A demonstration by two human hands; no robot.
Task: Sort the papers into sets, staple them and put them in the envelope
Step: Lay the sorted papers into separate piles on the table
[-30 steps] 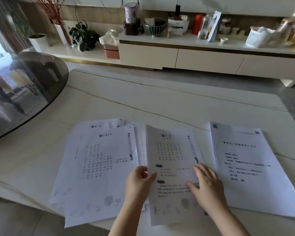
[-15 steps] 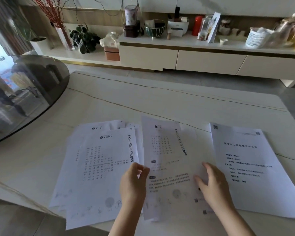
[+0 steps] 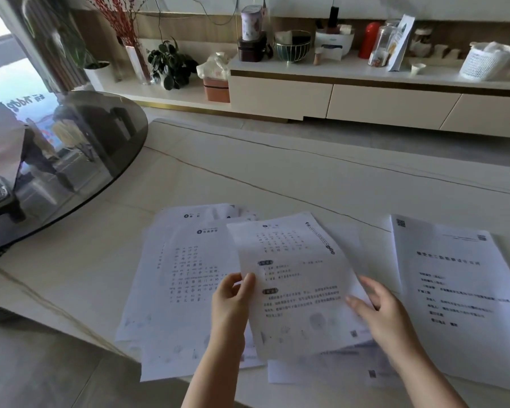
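Your left hand [image 3: 233, 301] pinches the middle sheet [image 3: 295, 278], now lifted and tilted toward the left stack [image 3: 177, 278] on the desk [image 3: 277, 178]; right hand [image 3: 380, 307] has slackened, fingers loose. Sorting's underway, stapling's not close.

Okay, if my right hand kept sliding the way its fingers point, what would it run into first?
The right hand points left across the lifted sheet, which its fingers seem to be touching already. Past that, it would likely meet the left hand pinching the sheet's left edge, though depth is unclear.

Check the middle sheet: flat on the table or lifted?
Lifted: the left hand pinches the middle sheet's edge, and it tilts over the left pile.
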